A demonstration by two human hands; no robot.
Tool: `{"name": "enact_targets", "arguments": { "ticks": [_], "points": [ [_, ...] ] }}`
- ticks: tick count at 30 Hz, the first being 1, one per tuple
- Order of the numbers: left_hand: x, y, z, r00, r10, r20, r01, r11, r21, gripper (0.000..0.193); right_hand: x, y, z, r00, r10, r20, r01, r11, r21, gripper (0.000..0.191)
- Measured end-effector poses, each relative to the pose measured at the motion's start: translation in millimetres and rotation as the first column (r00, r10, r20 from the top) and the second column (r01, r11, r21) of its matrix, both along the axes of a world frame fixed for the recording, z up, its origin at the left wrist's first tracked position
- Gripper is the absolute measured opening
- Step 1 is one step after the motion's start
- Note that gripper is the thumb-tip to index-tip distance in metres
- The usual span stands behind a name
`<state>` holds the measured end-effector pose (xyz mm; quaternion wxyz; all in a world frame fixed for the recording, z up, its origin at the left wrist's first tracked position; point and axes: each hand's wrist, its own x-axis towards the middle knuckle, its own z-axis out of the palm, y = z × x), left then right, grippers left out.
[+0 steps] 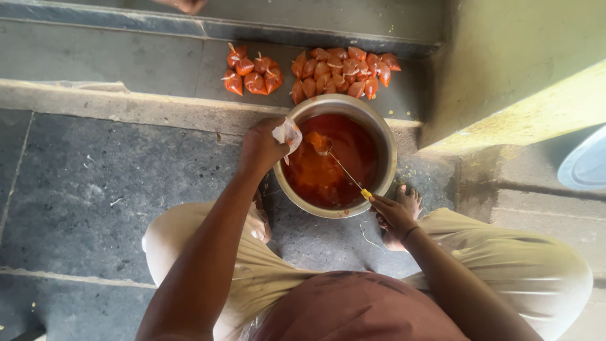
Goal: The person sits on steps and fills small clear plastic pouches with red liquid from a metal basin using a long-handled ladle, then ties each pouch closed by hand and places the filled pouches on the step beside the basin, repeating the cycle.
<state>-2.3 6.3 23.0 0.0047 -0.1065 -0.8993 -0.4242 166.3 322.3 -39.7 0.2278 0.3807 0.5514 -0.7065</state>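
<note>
At frame centre, my left hand (262, 148) pinches a small clear plastic pouch (288, 134) over the round steel bowl (390, 148) of red sauce; my right hand (392, 215) grips a yellow-handled metal spoon (344, 169).

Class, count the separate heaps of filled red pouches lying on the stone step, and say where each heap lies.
2. A small heap lies left on the step; a larger heap lies right, just beyond the metal bowl. Pouches underneath may be hidden.

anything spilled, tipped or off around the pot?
Nothing stands out. The metal pot sits upright on the stone floor, red sauce inside, with no spill visible around it. Left hand holds a small clear bag at the rim; right hand holds the spoon. Filled pouches lie grouped behind.
</note>
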Motion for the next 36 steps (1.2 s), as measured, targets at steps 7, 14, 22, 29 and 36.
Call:
{"name": "enact_targets", "arguments": {
  "ticks": [7, 14, 22, 29, 36],
  "points": [
    [-4.5, 1.3, -9.7, 0.999, 0.044, -0.027, -0.044, 0.999, -0.003, 0.062, 2.1, 12.6, 5.7, 0.991, -0.020, -0.134, 0.021, 1.000, 0.007, 0.042],
    [-10.7, 2.6, -23.9, 0.988, 0.065, -0.138, -0.072, 0.997, -0.041, 0.061, 13.3, 33.6, 39.8, 0.964, 0.067, -0.257, -0.068, 0.998, 0.005, 0.044],
    [-6.0, 10.0, -27.5, 0.995, 0.073, -0.075, -0.073, 0.997, 0.008, 0.062, 32.6, 30.4, 83.4, 0.961, 0.105, -0.254, -0.071, 0.988, 0.138, 0.044],
    [-3.1, 21.5, -19.0, 0.993, 0.045, -0.113, -0.049, 0.998, -0.037, 0.061, 42.4, 17.9, 102.3, 0.895, 0.256, -0.365, -0.108, 0.919, 0.379, 0.042],
    [-1.3, 28.6, -16.4, 0.973, 0.035, -0.227, -0.042, 0.999, -0.023, 0.058, 43.9, 7.0, 113.8, 0.781, 0.464, -0.417, -0.056, 0.718, 0.694, 0.040]
  ]
}}
